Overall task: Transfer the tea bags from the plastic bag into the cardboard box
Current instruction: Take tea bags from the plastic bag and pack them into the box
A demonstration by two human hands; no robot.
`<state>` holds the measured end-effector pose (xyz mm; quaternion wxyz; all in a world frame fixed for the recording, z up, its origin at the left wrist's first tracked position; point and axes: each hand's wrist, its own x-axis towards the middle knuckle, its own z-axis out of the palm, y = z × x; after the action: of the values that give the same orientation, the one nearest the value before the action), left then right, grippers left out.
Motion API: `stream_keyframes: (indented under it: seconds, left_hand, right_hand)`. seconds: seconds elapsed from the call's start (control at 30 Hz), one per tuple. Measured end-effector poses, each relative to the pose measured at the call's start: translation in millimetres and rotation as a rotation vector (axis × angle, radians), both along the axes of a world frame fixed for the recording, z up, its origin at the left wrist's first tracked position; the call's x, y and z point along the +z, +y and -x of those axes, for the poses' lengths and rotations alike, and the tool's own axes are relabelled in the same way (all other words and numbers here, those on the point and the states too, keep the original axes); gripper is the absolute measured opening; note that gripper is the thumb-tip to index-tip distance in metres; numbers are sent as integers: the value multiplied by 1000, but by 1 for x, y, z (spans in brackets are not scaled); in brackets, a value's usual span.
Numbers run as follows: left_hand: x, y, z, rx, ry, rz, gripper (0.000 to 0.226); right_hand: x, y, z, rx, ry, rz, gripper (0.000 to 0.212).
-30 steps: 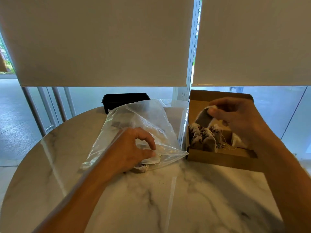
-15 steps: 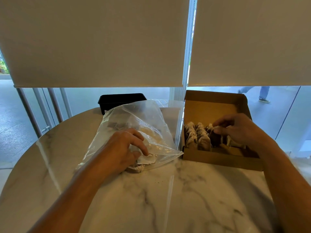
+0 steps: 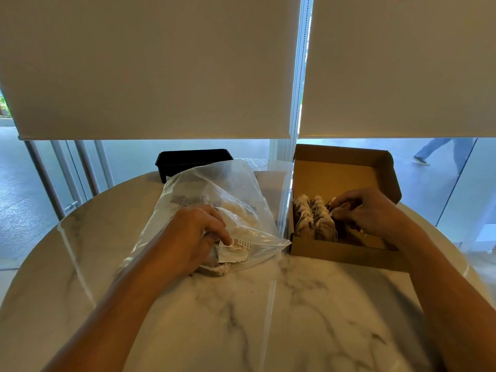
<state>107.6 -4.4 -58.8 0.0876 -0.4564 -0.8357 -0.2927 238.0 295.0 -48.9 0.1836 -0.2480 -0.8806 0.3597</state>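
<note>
the table has a polished marble look, pale with grey veins, and it is glossy enough to mirror the window light. the plastic bag is thin clear film, crinkled and shiny. the tea bags in the cardboard box look like soft, matt, fibrous paper with thin white strings. the box itself is plain brown card, matt and smooth. the container behind the bag is black plastic with a slight sheen. the roller blinds are matt cream fabric. the chain between them is beaded.
</note>
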Motion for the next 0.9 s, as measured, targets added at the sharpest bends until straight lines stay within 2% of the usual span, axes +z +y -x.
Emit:
stream_keyframes:
  seconds: [0.2, 0.37, 0.5, 0.6, 0.7, 0.9]
  left_hand:
    - [-2, -4, -4, 43, 22, 17, 31]
    - [-7, -14, -6, 68, 55, 33, 29]
    - [-20, -35, -2, 110, 69, 26, 46]
    - [-26, -45, -3, 140, 85, -64, 39]
    - [-25, -43, -6, 127, 125, -115, 32]
    - [-26, -42, -3, 115, 153, -173, 34]
  right_hand:
    - [4, 6, -7, -7, 85, -7, 21]
    - [11, -1, -4, -53, 224, -106, 14]
    - [24, -46, 7, 127, 361, -99, 11]
    - [18, -87, 17, 351, 253, -169, 3]
    - [4, -116, 24, 555, 96, -238, 8]
    - [-9, -129, 34, 550, 12, -416, 32]
